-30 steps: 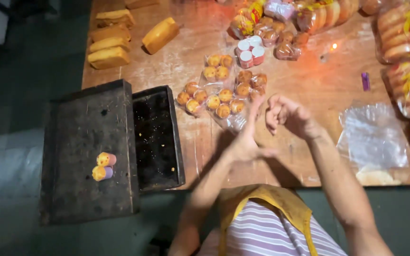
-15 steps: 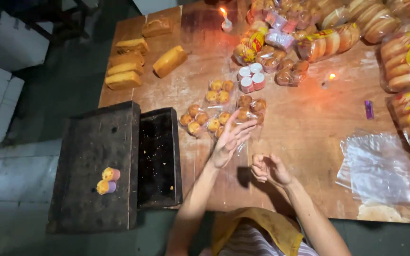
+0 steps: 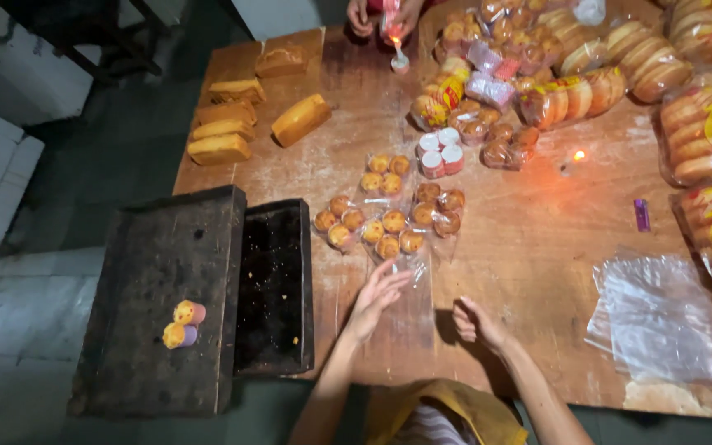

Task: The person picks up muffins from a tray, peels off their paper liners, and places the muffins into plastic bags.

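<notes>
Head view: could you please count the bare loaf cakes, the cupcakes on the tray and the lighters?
Golden-brown rectangular loaf cakes: 6
Yellow cupcakes in paper wrappers, on black metal tray: 2
Small purple plastic lighter: 1
Total: 9

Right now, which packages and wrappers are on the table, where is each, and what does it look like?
Clear bag of small muffins: table centre, beyond the left hand.
Clear empty bags: right of the right hand, flat stack.
Bagged buns: far right edge, yellow and red print.
Wrapped round rolls: far centre, clear film.
Small red and white tubs: beyond the muffins.
</notes>
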